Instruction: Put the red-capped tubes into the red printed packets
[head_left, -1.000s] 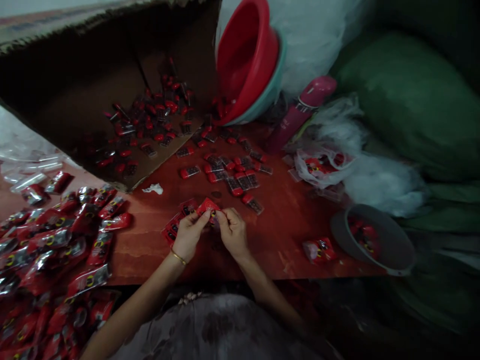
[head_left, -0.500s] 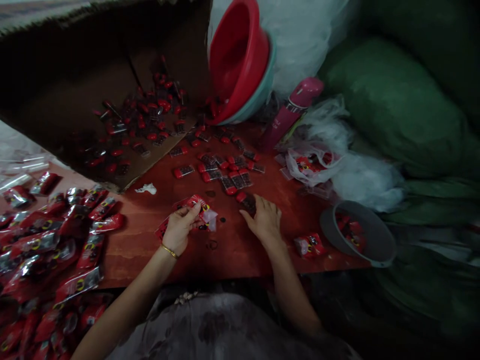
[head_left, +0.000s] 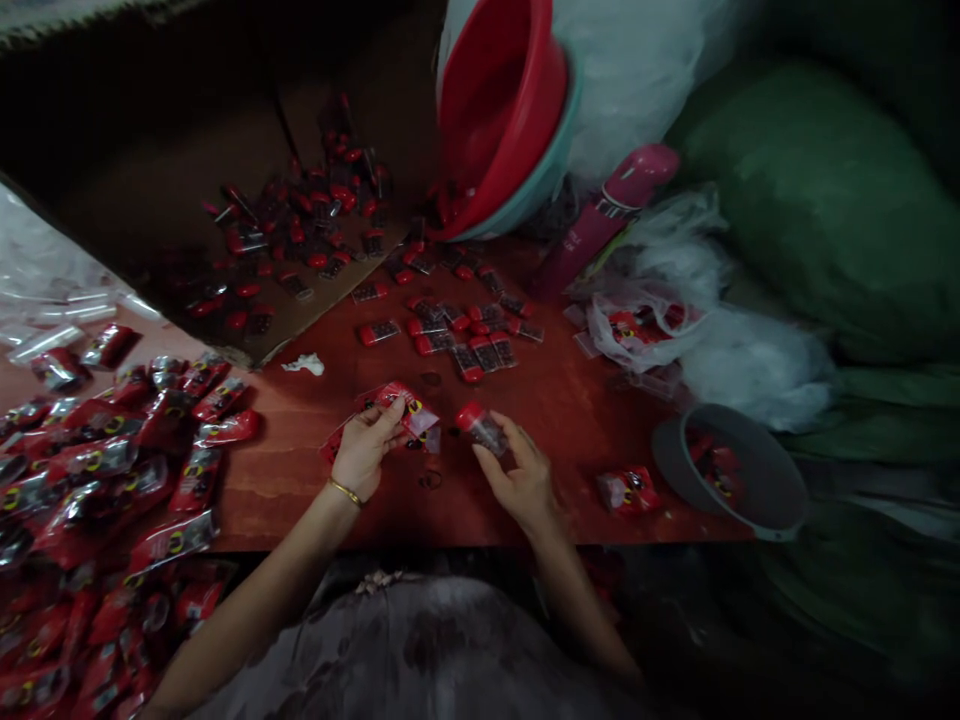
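Observation:
My left hand (head_left: 365, 452), with a gold bracelet at the wrist, pinches a red printed packet (head_left: 411, 408) with a clear end, above more red packets on the red table. To its right, my right hand (head_left: 519, 470) is closed on a small clear container with a red cap (head_left: 481, 427), the cap pointing toward the packet. The container and the packet are apart. Several similar red-capped containers (head_left: 484, 350) lie on the table beyond my hands.
A cardboard box (head_left: 322, 310) of red-capped containers tilts at the back left. Filled red packets (head_left: 90, 460) are heaped at left. Red basin (head_left: 551, 110), pink bottle (head_left: 607, 220) and plastic bags (head_left: 757, 365) stand behind. A grey bowl (head_left: 667, 465) is at right, beside a red packet (head_left: 628, 490).
My right hand has lifted the red-capped container off the table and brought it closer to the packet. My left hand still holds the packet. The view has shifted slightly.

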